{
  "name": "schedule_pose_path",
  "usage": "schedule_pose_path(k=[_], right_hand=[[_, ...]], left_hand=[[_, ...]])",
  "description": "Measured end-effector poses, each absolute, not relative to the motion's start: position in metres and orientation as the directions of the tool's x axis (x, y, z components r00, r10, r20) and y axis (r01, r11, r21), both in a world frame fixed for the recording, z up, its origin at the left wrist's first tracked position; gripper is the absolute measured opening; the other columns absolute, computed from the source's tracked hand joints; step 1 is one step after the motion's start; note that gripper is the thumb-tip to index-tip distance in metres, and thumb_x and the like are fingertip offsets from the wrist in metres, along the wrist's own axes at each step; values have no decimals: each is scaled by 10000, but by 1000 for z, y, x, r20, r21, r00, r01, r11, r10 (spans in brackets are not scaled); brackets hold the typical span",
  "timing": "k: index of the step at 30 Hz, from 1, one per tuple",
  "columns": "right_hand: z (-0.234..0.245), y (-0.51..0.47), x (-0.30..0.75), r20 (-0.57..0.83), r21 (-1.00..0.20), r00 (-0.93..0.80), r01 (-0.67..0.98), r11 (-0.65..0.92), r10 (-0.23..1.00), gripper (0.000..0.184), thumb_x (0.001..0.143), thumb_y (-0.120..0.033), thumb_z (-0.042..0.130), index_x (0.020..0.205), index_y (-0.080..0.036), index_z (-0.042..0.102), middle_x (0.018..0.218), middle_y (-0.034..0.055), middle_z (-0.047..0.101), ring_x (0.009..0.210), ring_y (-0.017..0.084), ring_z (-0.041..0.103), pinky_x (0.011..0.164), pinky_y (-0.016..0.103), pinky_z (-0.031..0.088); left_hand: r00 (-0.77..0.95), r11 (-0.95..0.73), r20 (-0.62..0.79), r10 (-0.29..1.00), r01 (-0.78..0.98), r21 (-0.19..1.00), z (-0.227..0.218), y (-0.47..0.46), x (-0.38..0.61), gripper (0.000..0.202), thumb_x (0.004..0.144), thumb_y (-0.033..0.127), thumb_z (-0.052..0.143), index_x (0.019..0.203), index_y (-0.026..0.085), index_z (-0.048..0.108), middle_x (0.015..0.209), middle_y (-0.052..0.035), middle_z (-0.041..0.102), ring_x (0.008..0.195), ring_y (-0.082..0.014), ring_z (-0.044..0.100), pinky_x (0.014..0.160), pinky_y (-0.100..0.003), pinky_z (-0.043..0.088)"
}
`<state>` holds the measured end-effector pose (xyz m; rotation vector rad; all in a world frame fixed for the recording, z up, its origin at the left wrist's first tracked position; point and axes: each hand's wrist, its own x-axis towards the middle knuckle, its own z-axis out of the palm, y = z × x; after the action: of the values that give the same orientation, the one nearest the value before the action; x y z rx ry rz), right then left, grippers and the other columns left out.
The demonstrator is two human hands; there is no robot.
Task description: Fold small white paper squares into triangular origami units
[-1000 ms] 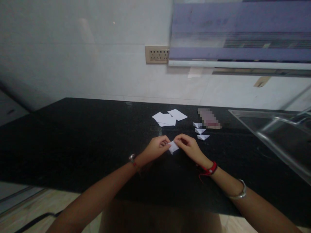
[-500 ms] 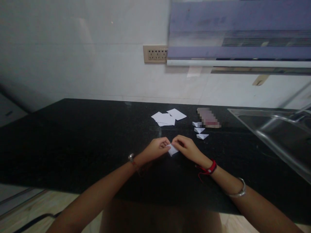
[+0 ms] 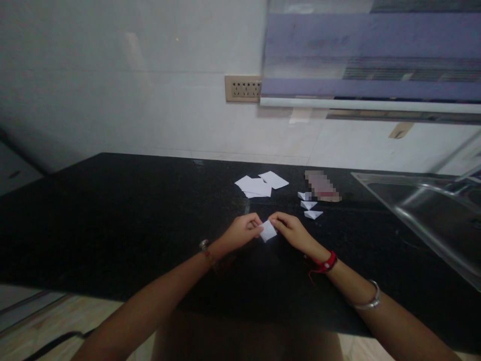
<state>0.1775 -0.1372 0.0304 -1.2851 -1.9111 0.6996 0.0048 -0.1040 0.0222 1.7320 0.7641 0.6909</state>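
A small white piece of paper [image 3: 268,231] is held between my two hands, just above or on the dark countertop. My left hand [image 3: 245,226] pinches its left corner between thumb and fingers. On the opposite side, my right hand [image 3: 288,226] grips the upper right edge, fingers curled. Beyond the hands lie several loose white paper sheets [image 3: 257,186], overlapping one another. Right of them, three small folded paper pieces [image 3: 312,214] sit in a column.
A blurred pinkish flat object [image 3: 322,186] lies behind the folded pieces. The metal sink [image 3: 424,225] borders the black countertop [image 3: 112,215] on the right. A wall socket [image 3: 243,89] and a purple-grey blind [image 3: 361,55] are at the back.
My right hand has shifted slightly right, away from the left, so more of the paper's face shows between them. The view has tilted up a little.
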Motion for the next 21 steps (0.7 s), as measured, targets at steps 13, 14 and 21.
schedule_pose_path(k=[13,14,21], right_hand=[[32,-139,174,265,-743,-199,582,331,944,165,775,-247,444,681,-137,523,573,-20,443,530,94,400,496,213,300],[32,-139,175,257,-752,-196,574,323,946,172,779,-254,438,683,-137,520,575,-21,439,532,95,398,498,215,302],[26,-136,178,239,-847,-192,438,301,952,152,776,-283,467,820,-151,528,668,-5,495,617,106,458,570,232,355]], left_hand=[[647,-178,67,760,108,978,26,-105,9,102,725,216,522,728,118,493,627,19,543,567,-74,532,539,-180,414],[647,-161,63,759,93,983,25,-105,9,105,723,217,527,729,117,492,629,17,543,564,-74,534,538,-181,419],[637,-45,12,771,36,998,16,-97,6,128,703,220,563,731,118,491,668,15,534,603,-74,549,561,-183,454]])
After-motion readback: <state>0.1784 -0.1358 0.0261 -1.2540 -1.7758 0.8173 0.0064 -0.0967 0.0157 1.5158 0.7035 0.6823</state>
